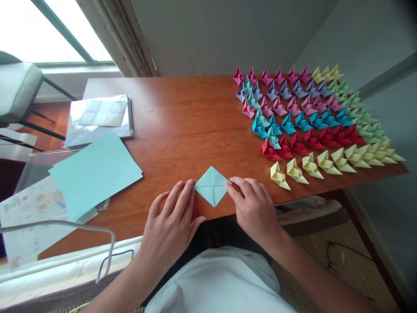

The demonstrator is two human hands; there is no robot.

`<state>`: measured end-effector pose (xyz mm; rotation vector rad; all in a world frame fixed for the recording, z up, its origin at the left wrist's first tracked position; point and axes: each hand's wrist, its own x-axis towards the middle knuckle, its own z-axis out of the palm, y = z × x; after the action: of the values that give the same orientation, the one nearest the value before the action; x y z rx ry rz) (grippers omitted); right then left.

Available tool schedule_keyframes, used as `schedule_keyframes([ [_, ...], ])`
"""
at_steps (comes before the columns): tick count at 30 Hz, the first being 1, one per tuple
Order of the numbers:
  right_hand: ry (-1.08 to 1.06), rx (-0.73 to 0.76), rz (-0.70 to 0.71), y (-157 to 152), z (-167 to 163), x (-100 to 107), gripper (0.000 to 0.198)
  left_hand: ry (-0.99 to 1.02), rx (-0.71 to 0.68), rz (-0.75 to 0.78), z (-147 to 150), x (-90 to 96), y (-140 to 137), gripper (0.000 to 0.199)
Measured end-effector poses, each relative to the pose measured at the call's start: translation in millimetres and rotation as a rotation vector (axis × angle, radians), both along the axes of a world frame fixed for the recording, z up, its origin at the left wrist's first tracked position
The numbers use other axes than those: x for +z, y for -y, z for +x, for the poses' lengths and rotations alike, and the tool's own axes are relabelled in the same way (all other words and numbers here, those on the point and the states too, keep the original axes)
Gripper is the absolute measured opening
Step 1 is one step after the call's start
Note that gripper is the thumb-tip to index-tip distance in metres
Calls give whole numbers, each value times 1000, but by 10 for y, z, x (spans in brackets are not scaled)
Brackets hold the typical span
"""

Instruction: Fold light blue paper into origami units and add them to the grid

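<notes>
A small light-green paper square lies on the wooden table near its front edge, turned with one corner toward me. Crossed crease lines run through its middle. My left hand rests flat on the table with the fingers stretched out, their tips touching or very close to the paper's left corner. At the opposite corner, my right hand has its thumb and index finger closed on the paper's edge. The other right fingers are curled beside them.
Rows of folded paper pieces, including yellow ones and red ones, cover the table's right side. On the left lie larger light-green sheets, a plastic-wrapped pack and a patterned sheet. A chair stands beyond the left edge.
</notes>
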<state>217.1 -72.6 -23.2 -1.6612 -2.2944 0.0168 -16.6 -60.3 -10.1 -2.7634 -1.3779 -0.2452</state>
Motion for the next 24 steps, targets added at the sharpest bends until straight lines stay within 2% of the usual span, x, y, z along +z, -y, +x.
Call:
schedule_keyframes([
  [3,-67,8,-24,-47,15,22,37,103,2,-29,4,18,-77,54],
  [7,-239,-1,-47,-161,30,29,29,258,116,-124,105,50,-306,28],
  [9,-325,-14,-69,-223,28,23,21,271,164,-138,201,47,-426,30],
  [12,-394,-39,-80,-278,8,12,12,285,141,-188,351,15,-551,38],
  [14,-386,-73,-64,-283,-17,8,16,273,112,-194,423,-11,-587,40],
  [16,-365,-116,-52,-273,-46,7,20,272,89,-197,460,-29,-594,39],
  [19,-394,-160,-51,-262,-85,6,12,296,82,-218,466,-30,-577,35],
  [21,-453,-163,-47,-267,-98,4,6,315,86,-244,455,-18,-564,32],
  [24,-520,-118,-66,-287,-101,3,11,350,87,-291,436,2,-555,27],
])
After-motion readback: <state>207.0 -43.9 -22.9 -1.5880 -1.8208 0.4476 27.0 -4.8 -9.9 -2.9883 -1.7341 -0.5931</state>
